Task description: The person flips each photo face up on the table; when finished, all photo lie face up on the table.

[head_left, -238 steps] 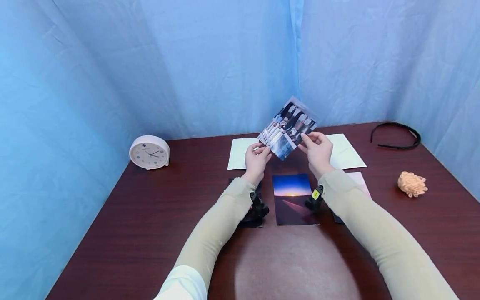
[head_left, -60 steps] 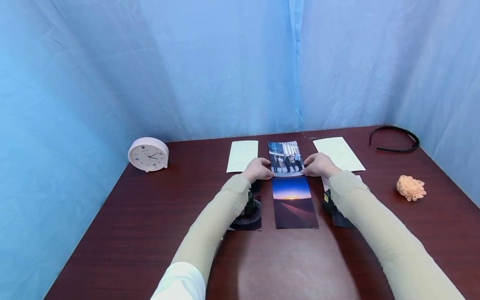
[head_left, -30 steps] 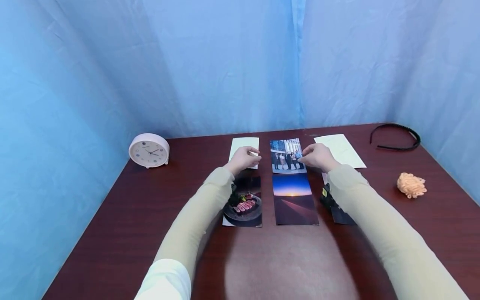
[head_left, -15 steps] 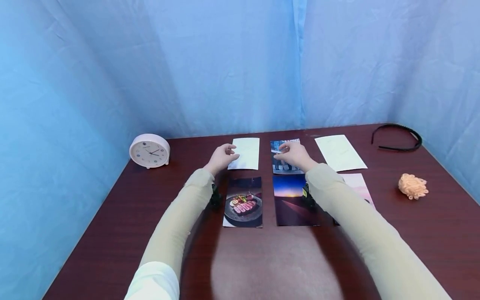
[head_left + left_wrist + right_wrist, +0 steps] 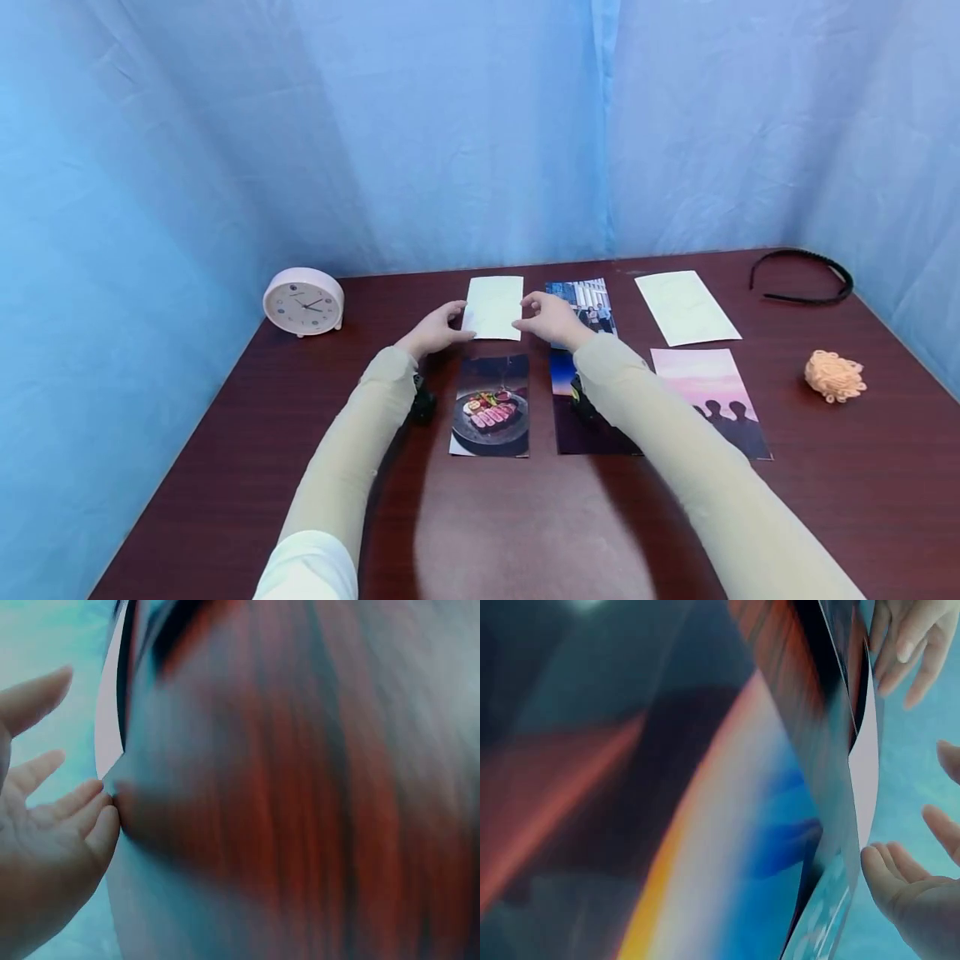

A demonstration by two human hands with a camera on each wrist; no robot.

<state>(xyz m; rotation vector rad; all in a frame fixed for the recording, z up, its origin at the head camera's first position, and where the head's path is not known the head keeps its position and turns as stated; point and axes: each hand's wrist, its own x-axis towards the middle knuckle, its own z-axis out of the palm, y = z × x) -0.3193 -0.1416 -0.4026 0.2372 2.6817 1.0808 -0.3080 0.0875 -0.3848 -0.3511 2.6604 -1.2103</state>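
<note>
At the far middle of the dark wooden table point(image 5: 225, 467), a white sheet point(image 5: 492, 308) lies between the person's two hands. The left hand point(image 5: 437, 328) is at the sheet's left edge, thumb and fingers parted and loosely bent, with nothing gripped. The right hand point(image 5: 553, 320) is at its right edge in much the same pose, a gap showing between thumb and fingers, also with nothing gripped; whether the fingertips touch the sheet I cannot tell. The right hand and wrist partly cover a photo of standing people point(image 5: 597, 300), just right of the sheet. Nearer, a photo of a plate of food point(image 5: 491, 408) lies on the near side of the sheet, and a sunset photo point(image 5: 564, 417) to its right is partly hidden by the right sleeve point(image 5: 675, 450). Farther right are a second white sheet point(image 5: 687, 308) and, nearer, a pink-sky photo with silhouettes point(image 5: 708, 379), partly behind that sleeve. A round clock point(image 5: 303, 304) stands far left; a black headband point(image 5: 806, 299) lies far right, with a peach looped bundle point(image 5: 834, 377) nearer.
</note>
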